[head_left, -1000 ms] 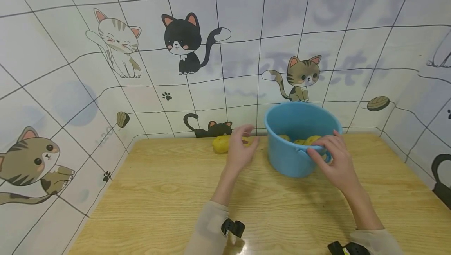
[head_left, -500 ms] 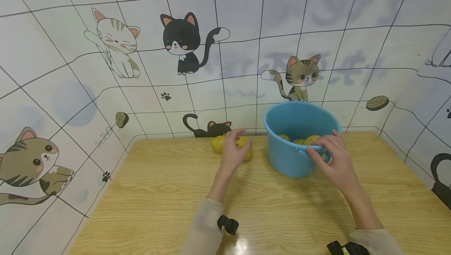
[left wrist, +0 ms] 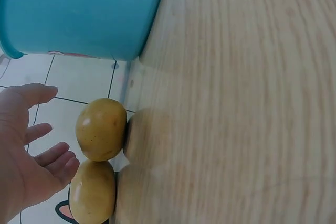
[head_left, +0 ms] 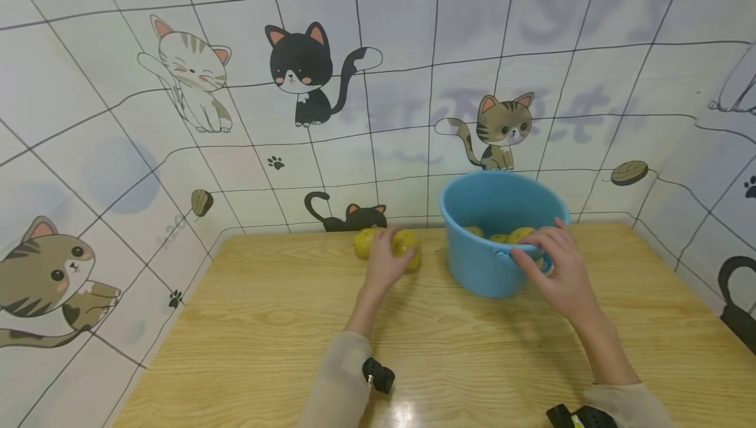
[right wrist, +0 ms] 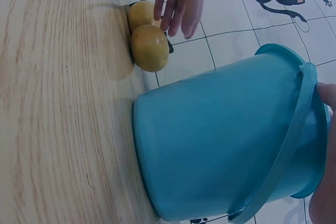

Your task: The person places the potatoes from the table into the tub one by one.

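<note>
Blue bucket (head_left: 480,269) upright on the wooden table (head_left: 266,323), yellow potatoes (head_left: 522,235) inside. Right hand (head_left: 558,274) pinches its near rim, thumb outside. Two more potatoes (left wrist: 101,129) lie side by side, touching, left of the bucket in head view. Left hand (head_left: 385,265) just above them, fingers spread, grasping nothing; contact unclear.

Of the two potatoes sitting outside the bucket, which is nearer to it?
The potato on the right in the head view: it sits between the bucket and the other potato, which lies farther left.
</note>
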The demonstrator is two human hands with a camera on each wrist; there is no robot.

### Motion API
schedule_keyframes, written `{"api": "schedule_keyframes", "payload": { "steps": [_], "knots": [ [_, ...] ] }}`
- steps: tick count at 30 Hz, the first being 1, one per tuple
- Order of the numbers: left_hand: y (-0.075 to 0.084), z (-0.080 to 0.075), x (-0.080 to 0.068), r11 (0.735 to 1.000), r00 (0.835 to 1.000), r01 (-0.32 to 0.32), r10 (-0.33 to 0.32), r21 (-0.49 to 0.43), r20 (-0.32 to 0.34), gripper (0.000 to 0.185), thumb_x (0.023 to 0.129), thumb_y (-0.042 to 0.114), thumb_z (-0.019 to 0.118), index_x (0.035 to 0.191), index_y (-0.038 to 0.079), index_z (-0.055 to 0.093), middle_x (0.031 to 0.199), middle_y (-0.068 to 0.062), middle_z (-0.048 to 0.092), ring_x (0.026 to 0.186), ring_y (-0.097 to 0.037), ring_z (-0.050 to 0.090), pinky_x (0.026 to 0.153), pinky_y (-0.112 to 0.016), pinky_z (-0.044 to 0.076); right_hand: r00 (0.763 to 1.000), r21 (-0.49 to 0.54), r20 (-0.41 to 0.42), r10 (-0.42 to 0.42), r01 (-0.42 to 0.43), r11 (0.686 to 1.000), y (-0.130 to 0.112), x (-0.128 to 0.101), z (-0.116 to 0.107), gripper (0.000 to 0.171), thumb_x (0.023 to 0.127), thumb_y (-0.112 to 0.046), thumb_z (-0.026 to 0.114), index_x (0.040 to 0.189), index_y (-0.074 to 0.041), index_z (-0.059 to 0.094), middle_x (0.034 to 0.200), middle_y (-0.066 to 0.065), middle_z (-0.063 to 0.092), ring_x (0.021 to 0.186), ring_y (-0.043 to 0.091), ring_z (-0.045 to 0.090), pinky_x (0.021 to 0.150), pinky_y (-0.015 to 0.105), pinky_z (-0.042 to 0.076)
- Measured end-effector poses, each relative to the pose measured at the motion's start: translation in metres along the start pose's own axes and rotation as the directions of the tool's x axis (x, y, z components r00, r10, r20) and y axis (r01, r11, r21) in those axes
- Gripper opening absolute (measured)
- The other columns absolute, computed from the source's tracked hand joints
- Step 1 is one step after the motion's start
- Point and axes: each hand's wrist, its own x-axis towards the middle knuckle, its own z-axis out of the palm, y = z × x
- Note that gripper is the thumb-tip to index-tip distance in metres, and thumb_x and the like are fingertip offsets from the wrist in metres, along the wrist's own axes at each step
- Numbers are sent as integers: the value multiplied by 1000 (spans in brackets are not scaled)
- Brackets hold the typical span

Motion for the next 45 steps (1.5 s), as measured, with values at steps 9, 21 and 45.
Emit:
{"api": "schedule_keyframes", "payload": {
  "steps": [9,21,45],
  "knots": [
    [-10,5,3,998,997,45,-47,48,57,63,92,22,72,148,7,47,150,-23,41,138,-40,41,111,-58,36,1000,-5,8,2,-2,1000,0,-2,-1,28,97,-36,68,89,-9,69,91,4,63,98,7,52,119,57,18],
    [-22,11,3,977,997,-35,21,209,72,58,90,26,73,142,4,56,148,-17,47,135,-38,45,110,-54,40,1000,-8,-2,-1,1,1000,2,-1,-1,30,97,-39,68,89,-10,69,91,4,64,98,8,52,118,60,19],
    [-28,10,2,996,991,77,-81,37,107,66,87,18,79,147,9,52,145,-17,53,129,-34,52,105,-50,45,1000,-15,25,16,-16,1000,-2,-1,-1,38,99,-43,64,89,-6,68,91,6,63,98,8,52,120,54,16]
  ]
}}
